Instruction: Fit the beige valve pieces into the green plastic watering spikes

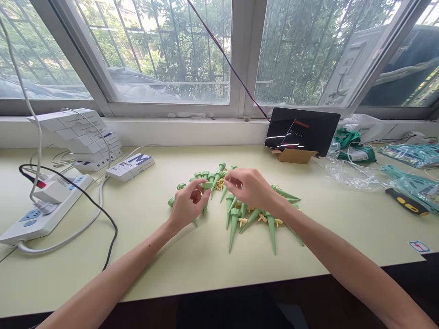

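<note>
Green plant watering spikes (234, 228) with ribbed caps lie in a loose pile at the middle of the table, their tips pointing various ways. Small yellow valves (243, 222) show among them. Thumb and fingers of my left hand (188, 201) close around the cap of one watering spike (207, 185), whose tip points down. Just to the right, my right hand (252, 187) hovers over the pile with thumb and fingertips pinched together. Whatever sits in that pinch is too small or hidden to name. The two hands are close but apart.
A power strip (51, 205) with cables and stacked white boxes (91, 137) stand at the left. A tablet (302, 132) leans on a cardboard stand (297, 156) at the back. Plastic bags (356, 171) and a black-and-yellow handled tool (406, 201) lie at the right.
</note>
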Available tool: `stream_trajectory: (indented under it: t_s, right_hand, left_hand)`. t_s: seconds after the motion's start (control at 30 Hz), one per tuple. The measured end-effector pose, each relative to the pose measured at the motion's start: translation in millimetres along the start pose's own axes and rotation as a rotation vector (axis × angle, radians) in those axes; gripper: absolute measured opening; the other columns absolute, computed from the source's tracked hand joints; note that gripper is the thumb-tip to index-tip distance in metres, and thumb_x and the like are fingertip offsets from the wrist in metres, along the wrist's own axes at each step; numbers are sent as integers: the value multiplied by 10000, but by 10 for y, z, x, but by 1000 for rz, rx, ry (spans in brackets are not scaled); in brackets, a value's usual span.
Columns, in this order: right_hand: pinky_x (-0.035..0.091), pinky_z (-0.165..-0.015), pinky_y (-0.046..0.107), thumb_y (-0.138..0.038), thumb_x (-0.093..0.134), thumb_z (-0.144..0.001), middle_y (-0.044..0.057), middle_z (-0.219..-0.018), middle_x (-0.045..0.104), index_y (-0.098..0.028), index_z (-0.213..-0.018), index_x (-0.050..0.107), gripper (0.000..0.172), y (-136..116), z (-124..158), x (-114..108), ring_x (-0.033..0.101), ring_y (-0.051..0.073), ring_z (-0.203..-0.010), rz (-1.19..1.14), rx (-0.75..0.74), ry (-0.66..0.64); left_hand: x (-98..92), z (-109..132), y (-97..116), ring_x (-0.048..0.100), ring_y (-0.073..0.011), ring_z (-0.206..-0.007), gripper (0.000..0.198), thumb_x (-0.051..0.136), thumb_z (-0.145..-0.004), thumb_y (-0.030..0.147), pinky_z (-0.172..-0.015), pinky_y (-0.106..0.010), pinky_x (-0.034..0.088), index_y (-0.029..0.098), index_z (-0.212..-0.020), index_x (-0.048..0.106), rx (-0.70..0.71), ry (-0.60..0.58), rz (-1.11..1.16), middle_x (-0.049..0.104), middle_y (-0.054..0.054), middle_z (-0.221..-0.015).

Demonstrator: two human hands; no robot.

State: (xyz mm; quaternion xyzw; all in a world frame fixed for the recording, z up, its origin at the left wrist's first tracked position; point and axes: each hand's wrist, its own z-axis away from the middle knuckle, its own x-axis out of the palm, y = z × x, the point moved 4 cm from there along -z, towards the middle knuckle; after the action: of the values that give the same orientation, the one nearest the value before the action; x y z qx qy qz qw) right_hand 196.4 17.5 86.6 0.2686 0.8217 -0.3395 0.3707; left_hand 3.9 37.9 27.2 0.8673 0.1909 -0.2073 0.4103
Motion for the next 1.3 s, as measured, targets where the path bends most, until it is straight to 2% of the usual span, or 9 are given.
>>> stream_trajectory:
  t_s: [0.13, 0.27, 0.37, 0.67, 1.03, 1.3]
  right_hand:
    - [336, -598, 239, -179, 516, -928, 54, -813, 663, -155, -878, 640, 136, 142, -344, 191, 558, 141, -716, 154, 113, -163]
    - [347, -606, 255, -184, 500, -939, 103, -996, 682, -168, -993, 643, 153, 240, -530, 479, 613, 191, -850, 306, 180, -346]
    - [356, -600, 257, -149, 513, -921, 117, -1046, 675, -172, -1044, 637, 176, 285, -603, 613, 625, 206, -880, 331, 191, -391]
    - [379, -608, 242, 25, 523, -829, 119, -996, 678, -156, -972, 664, 271, 486, -673, 774, 627, 189, -836, 382, 196, -474]
    - [372, -608, 235, 94, 490, -806, 126, -951, 669, -123, -905, 680, 305, 432, -623, 798, 610, 178, -813, 411, 155, -470]
    - [364, -602, 233, 59, 488, -855, 134, -948, 654, -113, -909, 665, 252, 351, -600, 760, 607, 185, -832, 421, 109, -447]
  left_hand:
    - [4, -2, 1, 383, -66, -459, 187, 598, -869, 291, -494, -206, 371, 224, -1043, 601, 5, -6, -1, 493, 51, -674]
    - [14, 5, -40, 387, -64, -465, 199, 610, -869, 313, -479, -208, 360, 221, -1045, 599, -63, -8, 73, 502, 39, -709]
    - [29, 13, -93, 401, -68, -475, 224, 621, -869, 337, -462, -204, 347, 223, -1059, 589, -134, -11, 169, 493, 37, -714]
    - [45, 14, -136, 401, -64, -475, 266, 651, -840, 365, -432, -195, 321, 221, -1055, 585, -215, 2, 285, 476, 38, -702]
    - [45, 17, -141, 378, -61, -471, 257, 657, -838, 349, -436, -199, 308, 226, -1052, 585, -218, -6, 286, 456, 44, -696]
    - [50, 19, -134, 373, -62, -470, 255, 656, -839, 343, -434, -198, 308, 225, -1054, 584, -221, -10, 272, 464, 45, -691]
